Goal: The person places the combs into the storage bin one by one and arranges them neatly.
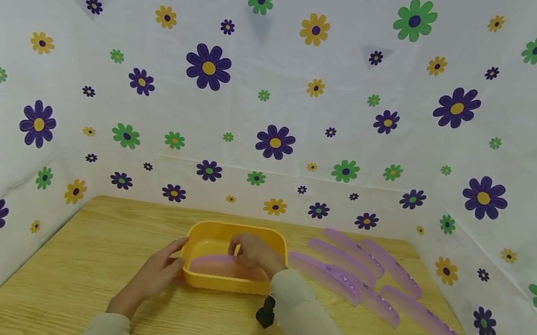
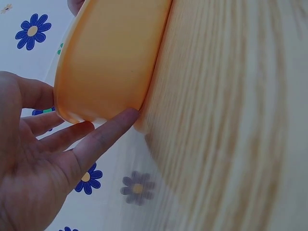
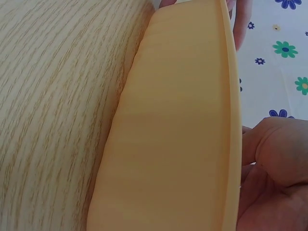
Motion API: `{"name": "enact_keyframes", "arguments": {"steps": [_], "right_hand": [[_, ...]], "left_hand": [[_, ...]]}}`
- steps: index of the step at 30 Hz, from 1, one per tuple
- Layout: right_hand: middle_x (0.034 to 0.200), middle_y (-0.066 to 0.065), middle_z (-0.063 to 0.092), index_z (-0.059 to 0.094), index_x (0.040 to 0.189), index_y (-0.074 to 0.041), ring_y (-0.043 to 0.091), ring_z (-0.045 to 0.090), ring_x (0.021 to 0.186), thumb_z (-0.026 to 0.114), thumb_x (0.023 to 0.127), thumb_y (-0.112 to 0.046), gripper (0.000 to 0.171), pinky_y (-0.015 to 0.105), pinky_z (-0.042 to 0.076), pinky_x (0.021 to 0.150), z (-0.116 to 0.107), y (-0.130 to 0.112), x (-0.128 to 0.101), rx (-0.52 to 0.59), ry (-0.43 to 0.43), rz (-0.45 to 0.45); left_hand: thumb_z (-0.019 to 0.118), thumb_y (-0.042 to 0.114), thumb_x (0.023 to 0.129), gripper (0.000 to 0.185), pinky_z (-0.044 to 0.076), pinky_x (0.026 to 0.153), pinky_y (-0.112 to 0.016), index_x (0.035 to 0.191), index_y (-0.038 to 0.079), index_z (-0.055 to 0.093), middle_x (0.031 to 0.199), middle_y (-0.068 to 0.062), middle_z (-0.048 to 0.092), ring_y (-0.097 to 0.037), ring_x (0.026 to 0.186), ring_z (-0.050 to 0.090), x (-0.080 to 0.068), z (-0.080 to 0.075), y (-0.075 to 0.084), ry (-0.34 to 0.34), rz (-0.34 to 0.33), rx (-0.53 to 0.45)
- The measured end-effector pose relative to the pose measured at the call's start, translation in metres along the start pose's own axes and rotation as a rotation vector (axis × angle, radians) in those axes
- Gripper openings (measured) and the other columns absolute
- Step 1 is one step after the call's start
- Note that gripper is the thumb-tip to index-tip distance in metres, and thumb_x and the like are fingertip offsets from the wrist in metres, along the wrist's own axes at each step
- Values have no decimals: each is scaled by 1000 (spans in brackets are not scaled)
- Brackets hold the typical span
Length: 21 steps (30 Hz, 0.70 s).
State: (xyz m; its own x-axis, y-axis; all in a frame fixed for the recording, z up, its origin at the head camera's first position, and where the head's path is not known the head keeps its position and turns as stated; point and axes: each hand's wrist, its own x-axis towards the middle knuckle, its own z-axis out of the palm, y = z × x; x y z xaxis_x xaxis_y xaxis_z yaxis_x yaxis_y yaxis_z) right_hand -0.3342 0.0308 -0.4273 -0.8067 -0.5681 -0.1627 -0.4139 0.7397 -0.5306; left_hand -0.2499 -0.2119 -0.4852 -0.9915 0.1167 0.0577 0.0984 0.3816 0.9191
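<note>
- The left hand (image 1: pixel 158 273) is laid with a wide, straight-fingered grip against the left wall of the yellow tub (image 1: pixel 221 283).
- The right hand (image 1: pixel 252 252) is reached into the tub, its grip curled at a purple comb (image 1: pixel 213 264) lying inside.
- The tub is set on the wooden surface (image 1: pixel 77 278).
- More purple combs (image 1: pixel 375 285) are spread to the right of the tub.

the yellow tub (image 1: pixel 223 283) sits upright on the wood between my hands, open side up, low walls and rounded corners; my left fingertips touch its near-left corner. the lilac comb (image 1: pixel 223 267) lies lengthwise inside it along the near wall, under my right hand, teeth towards me.
</note>
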Motion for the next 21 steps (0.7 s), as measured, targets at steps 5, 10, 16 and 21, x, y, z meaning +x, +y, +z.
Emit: {"name": "enact_keyframes", "arguments": {"steps": [5, 10, 16, 21], "right_hand": [[94, 8, 62, 68, 103, -9, 16, 52, 76, 65, 94, 7, 19, 21, 43, 59, 2, 1, 0, 2, -7, 18], [89, 5, 60, 68, 103, -11, 15, 52, 70, 64, 94, 7, 20, 21, 42, 55, 4, 1, 1, -11, -20, 43], [88, 7, 61, 70, 102, -10, 15, 51, 70, 63, 93, 8, 22, 21, 40, 53, 6, 3, 2, -21, -12, 55], [96, 7, 66, 73, 101, -12, 16, 55, 80, 65, 92, 5, 21, 27, 52, 70, 7, 5, 4, -55, -4, 48]], "left_hand": [[43, 8, 109, 54, 66, 84, -36, 162, 5, 29, 162, -28, 35, -47, 132, 59, 0, 1, 1, 2, 7, -2], [43, 7, 109, 54, 66, 84, -37, 161, 4, 29, 162, -30, 35, -48, 131, 58, 0, 2, 1, 1, 15, -1], [42, 7, 109, 54, 66, 85, -36, 162, 5, 29, 162, -29, 35, -47, 132, 59, 1, 2, 1, 1, 6, -1], [43, 9, 110, 54, 65, 86, -37, 162, 6, 28, 163, -29, 32, -46, 132, 58, 0, 0, 2, -1, -2, 2]]}}
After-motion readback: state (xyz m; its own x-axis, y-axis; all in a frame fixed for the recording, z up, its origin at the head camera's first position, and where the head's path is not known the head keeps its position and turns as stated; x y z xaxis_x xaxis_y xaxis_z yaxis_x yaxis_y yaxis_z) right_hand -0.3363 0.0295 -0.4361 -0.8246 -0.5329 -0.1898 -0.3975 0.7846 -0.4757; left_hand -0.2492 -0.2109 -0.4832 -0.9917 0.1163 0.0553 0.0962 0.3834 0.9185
